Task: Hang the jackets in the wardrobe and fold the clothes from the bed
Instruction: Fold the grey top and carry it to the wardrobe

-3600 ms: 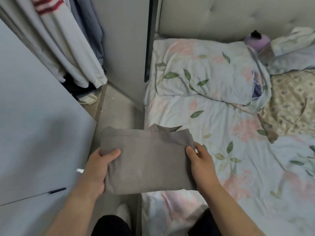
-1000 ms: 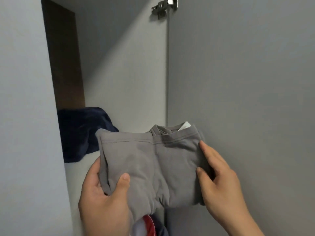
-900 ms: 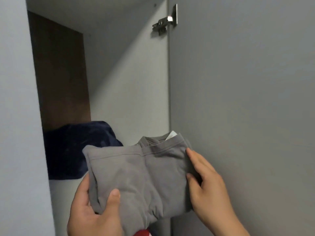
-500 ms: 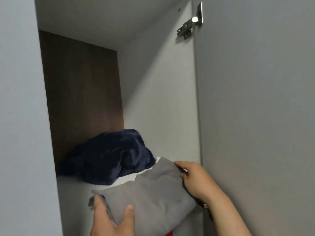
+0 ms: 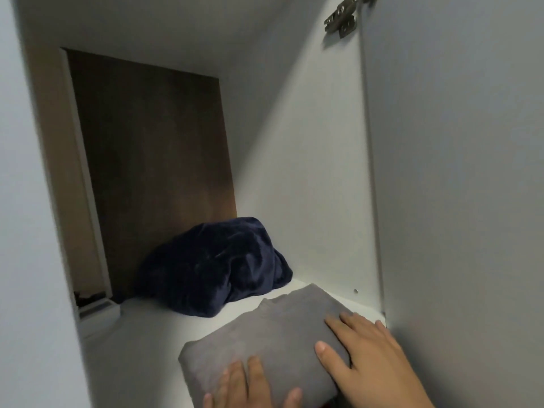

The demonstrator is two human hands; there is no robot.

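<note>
Garment (image 5: pixel 273 328), grey, folded, lies flat on shelf (image 5: pixel 141 348); long axis runs near-left to far-right. Left hand (image 5: pixel 250 390) and right hand (image 5: pixel 368 357) press it, fingers straight, gripping nothing. Navy bundle (image 5: pixel 215 266) behind.

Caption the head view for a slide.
Left hand and right hand rest on a folded grey garment on the white wardrobe shelf, near a crumpled navy garment.

Home, inside a wardrobe (image 5: pixel 294 172); white shelf (image 5: pixel 141 343) with a brown back panel (image 5: pixel 153 172); metal hinge (image 5: pixel 341 20) top right where the door (image 5: pixel 456 201) hangs; crumpled navy garment (image 5: pixel 215 269) and folded grey garment (image 5: pixel 265 334) lying on the shelf.
</note>
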